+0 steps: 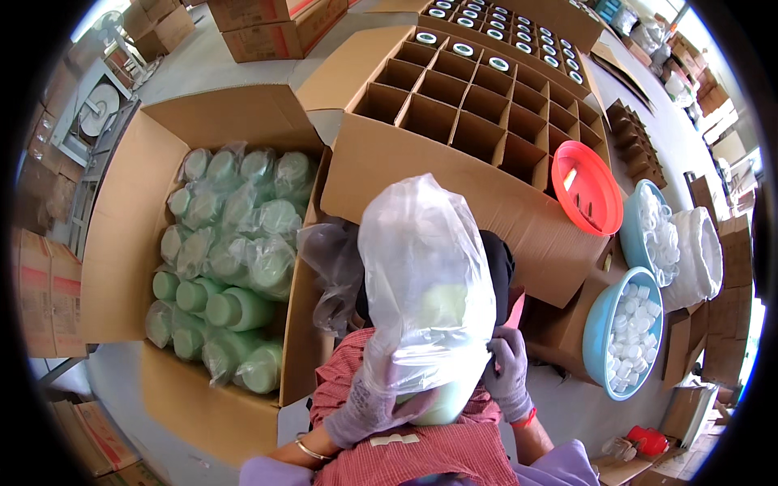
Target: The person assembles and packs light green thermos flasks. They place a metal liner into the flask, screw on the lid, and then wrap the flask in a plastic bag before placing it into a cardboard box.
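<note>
My left hand (pixel 369 411), in a grey glove, is wrapped round a pale green bottle (pixel 444 403) over my lap. A clear plastic bag (pixel 421 243) covers most of the bottle and stands up puffed above it. My right hand (pixel 509 373), gloved too, is closed beside the bag's right side; what its fingers hold, if anything, is hidden. To the left, an open carton (pixel 113 235) contains several pale green bottles (pixel 235 309), many in clear bags and some bare.
A divided carton (pixel 438 174) stands ahead, a few lidded things in its far cells. On its right edge sits a red basin (pixel 601 219). Blue basins of white caps (pixel 632 340) and white rings (pixel 660 243) stand at the right. More cartons (pixel 267 36) lie around.
</note>
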The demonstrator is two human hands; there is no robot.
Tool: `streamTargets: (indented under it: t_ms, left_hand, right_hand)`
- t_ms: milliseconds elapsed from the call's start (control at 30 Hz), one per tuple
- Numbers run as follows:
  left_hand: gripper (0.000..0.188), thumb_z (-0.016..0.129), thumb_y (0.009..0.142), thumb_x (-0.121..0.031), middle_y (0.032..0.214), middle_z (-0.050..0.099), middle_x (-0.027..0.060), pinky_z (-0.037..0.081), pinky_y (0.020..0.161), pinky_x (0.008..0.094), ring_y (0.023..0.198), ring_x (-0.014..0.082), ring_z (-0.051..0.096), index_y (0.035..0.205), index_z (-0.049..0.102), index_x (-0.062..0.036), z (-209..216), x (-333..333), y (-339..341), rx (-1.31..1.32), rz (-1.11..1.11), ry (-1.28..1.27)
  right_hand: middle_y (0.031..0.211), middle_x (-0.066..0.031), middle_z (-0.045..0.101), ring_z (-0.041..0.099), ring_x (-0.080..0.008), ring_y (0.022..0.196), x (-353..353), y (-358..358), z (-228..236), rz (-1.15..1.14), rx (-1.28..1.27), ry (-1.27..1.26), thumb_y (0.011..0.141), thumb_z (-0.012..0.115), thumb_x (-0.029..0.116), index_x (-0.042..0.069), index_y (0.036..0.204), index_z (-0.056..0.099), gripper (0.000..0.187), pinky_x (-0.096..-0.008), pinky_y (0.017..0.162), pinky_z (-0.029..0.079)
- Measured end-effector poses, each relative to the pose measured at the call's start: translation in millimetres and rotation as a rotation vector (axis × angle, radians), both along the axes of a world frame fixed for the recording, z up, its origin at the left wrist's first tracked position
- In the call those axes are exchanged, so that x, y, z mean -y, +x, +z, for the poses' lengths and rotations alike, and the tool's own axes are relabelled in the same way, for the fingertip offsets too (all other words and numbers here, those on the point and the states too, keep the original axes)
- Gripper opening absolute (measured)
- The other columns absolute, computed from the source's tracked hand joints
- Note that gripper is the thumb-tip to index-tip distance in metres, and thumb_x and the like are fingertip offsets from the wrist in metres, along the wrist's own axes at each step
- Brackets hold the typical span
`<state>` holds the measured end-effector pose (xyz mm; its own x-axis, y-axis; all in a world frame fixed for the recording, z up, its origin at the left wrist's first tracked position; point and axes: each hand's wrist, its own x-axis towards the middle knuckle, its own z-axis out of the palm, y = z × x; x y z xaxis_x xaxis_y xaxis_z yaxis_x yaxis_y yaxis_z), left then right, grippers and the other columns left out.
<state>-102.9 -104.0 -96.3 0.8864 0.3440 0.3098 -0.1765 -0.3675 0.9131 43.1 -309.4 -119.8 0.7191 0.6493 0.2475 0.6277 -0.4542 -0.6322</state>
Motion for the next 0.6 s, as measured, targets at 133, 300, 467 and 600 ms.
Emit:
streamTargets:
  t_ms: [133,300,467,600]
  left_hand:
    - [0.085,0.072,0.089,-0.017,0.148,0.039,0.0230,0.038,0.108,0.0478,0.131,0.0369,0.047,0.154,0.019,-0.0036,-21.9,16.4,-64.5,-0.317,-0.047,-0.370]
    - [0.053,0.050,0.103,-0.020,0.146,0.041,0.0264,0.041,0.110,0.0444,0.133,0.0360,0.047,0.147,0.028,-0.0002,-30.4,9.0,-123.4,-0.446,0.036,-1.306]
    - [0.052,0.064,0.095,-0.018,0.122,0.063,0.0173,0.055,0.085,0.0344,0.103,0.0256,0.067,0.139,0.047,0.0029,-12.3,-50.5,-37.5,-0.358,0.033,-0.277]
    - [0.042,0.068,0.090,-0.019,0.112,0.065,0.0233,0.053,0.082,0.0348,0.098,0.0328,0.067,0.123,0.053,0.0020,2.1,-46.5,-28.5,-0.674,-0.135,0.180]
  right_hand:
    - [0.102,-0.0124,0.059,0.057,-0.0325,0.089,3.0,3.1,14.4,0.200,0.088,-0.054,0.063,0.063,-0.001,0.005,0.091,0.060,0.029,-0.0433,0.078,0.045]
    - [0.102,-0.0105,0.059,0.059,-0.0303,0.091,57.4,-48.6,-11.8,0.721,0.074,-0.427,0.075,0.068,0.024,0.010,0.089,0.064,0.020,-0.0456,0.078,0.046]
    - [0.098,-0.0106,0.058,0.059,-0.0301,0.088,53.4,-49.1,-19.9,0.769,0.214,-0.322,0.077,0.067,0.027,0.010,0.087,0.064,0.019,-0.0453,0.077,0.047]
    - [0.092,-0.0105,0.057,0.060,-0.0296,0.084,60.0,-55.5,-21.1,0.706,0.066,-0.308,0.078,0.066,0.029,0.010,0.084,0.064,0.020,-0.0446,0.074,0.047]
